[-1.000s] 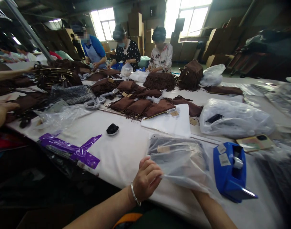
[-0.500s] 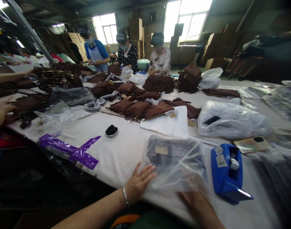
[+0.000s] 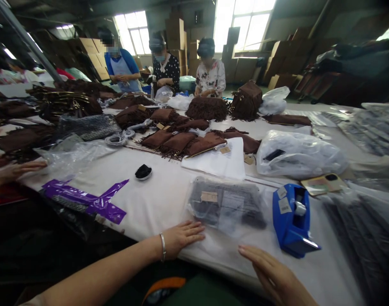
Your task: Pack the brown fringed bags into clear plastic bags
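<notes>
Where the bag (image 3: 226, 208) lies, a dispenser (image 3: 289, 225) stands near.

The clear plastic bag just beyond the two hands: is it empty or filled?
Not empty: a dark item shows through the clear plastic bag.

No wording is legible: small print blurs on a tan label (image 3: 209, 196) in a clear plastic bag (image 3: 232, 212), a white sticker (image 3: 285, 205) on a blue tape dispenser (image 3: 288, 233), and a white sheet (image 3: 213, 165).
</notes>
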The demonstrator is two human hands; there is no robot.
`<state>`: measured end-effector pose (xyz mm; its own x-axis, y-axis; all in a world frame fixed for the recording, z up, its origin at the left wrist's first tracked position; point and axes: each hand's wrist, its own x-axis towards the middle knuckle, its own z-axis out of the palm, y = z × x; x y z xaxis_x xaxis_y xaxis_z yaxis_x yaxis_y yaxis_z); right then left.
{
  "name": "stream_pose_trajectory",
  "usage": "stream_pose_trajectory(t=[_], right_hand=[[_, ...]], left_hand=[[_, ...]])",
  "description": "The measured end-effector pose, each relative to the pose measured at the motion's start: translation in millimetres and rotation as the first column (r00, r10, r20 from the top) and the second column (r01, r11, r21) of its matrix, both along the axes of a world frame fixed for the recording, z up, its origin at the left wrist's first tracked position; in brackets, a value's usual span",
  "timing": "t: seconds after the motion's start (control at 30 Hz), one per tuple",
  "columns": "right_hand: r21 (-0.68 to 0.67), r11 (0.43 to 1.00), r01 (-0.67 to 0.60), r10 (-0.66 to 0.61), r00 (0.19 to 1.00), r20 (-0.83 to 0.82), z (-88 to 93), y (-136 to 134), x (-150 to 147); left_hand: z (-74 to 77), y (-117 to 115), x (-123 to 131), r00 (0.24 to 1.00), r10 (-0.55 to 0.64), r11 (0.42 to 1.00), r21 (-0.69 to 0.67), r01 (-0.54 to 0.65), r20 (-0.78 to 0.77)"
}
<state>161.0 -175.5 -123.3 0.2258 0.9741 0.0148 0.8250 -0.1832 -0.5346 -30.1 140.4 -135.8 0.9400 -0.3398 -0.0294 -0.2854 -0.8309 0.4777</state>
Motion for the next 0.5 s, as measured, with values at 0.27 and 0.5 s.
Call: stream_pose_trajectory(t=[0.27, 0.5], right_hand=[[-0.125, 0.992, -0.019, 0.014, 0.999, -0.039, -51.6, -47.8, 74.1], [0.125, 0.986, 0.112, -0.121, 0.99, 0.067, -68.6, -45.4, 61.4]], left_hand=[[26.0, 33.1, -17.8, 0.994, -0.023, 0.99, -0.141, 0.009, -0.103], [7.4, 37.4, -6.1, 0.99, 0.142, 0.961, -0.242, -0.135, 0.011]])
